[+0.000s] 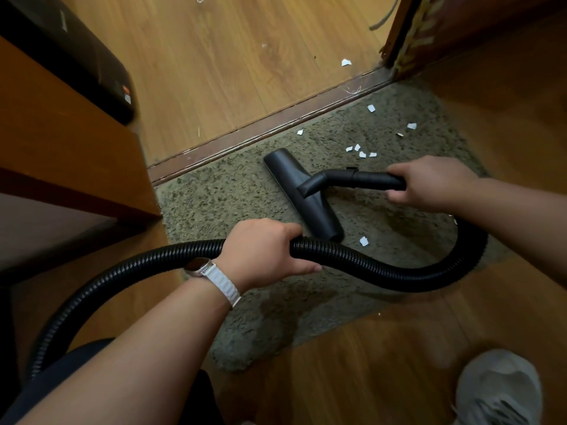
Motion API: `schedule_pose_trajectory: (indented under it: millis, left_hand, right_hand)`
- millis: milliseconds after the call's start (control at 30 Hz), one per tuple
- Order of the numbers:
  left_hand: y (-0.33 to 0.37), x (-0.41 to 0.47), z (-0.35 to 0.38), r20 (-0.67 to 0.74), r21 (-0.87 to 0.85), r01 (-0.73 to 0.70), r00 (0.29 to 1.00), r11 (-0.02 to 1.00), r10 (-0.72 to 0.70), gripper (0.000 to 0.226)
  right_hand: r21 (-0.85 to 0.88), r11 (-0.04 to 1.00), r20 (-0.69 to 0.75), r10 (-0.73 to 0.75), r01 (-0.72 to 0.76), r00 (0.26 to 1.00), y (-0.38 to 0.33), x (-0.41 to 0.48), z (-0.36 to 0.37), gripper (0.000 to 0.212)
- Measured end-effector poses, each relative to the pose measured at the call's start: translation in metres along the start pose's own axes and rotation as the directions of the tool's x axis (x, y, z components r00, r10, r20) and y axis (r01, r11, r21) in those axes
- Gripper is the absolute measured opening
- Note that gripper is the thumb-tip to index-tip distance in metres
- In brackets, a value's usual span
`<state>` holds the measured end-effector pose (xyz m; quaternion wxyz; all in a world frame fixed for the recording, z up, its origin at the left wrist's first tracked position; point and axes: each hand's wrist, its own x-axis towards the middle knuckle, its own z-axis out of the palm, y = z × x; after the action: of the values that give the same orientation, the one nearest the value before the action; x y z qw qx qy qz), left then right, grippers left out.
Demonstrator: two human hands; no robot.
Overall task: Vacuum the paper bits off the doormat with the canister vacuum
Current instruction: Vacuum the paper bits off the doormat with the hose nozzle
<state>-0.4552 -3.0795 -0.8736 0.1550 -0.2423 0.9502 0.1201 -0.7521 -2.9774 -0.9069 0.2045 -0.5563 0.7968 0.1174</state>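
Forearm (138,363) above wood floor (383,363), olive doormat (214,194)

Single head-worn wide-angle view. Faces forward and steeply down from above. Close range: left hand (264,250) grip on hose (352,257) near frame centre, right hand (429,182) grip on wand (374,179) up-right of it; doormat (214,194) beneath and beyond both grips.

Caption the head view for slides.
Left hand grips a black ribbed vacuum hose, right hand its wand; flat nozzle on olive shag doormat among white paper bits.
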Motion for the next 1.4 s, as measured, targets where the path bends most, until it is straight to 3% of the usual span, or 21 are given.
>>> schedule_pose_trajectory:
  millis: [333, 733, 1033, 1400]
  left_hand:
    - [0.006, 0.01, -0.004, -0.041, -0.038, 0.037, 0.998, 0.999, -0.038, 0.063]
    - [0.008, 0.008, -0.015, -0.021, -0.138, 0.141, 0.989, 0.98, -0.145, 0.063]
    - [0.006, 0.007, -0.014, -0.022, -0.16, 0.209, 0.976, 0.965, -0.215, 0.059]
    - [0.007, 0.012, -0.007, 0.0, -0.171, 0.269, 0.962, 0.948, -0.273, 0.06]
  right_hand:
    - [0.039, 0.985, 0.031, 0.169, -0.17, 0.985, 0.028, -0.016, -0.007, 0.02]
    - [0.131, 0.963, -0.034, 0.243, -0.236, 0.97, 0.036, 0.009, -0.019, 0.022]
    - [0.146, 0.967, -0.038, 0.215, -0.208, 0.976, 0.036, 0.046, -0.015, 0.027]
    - [0.073, 0.996, -0.067, 0.055, -0.05, 0.996, 0.017, 0.07, -0.027, 0.023]
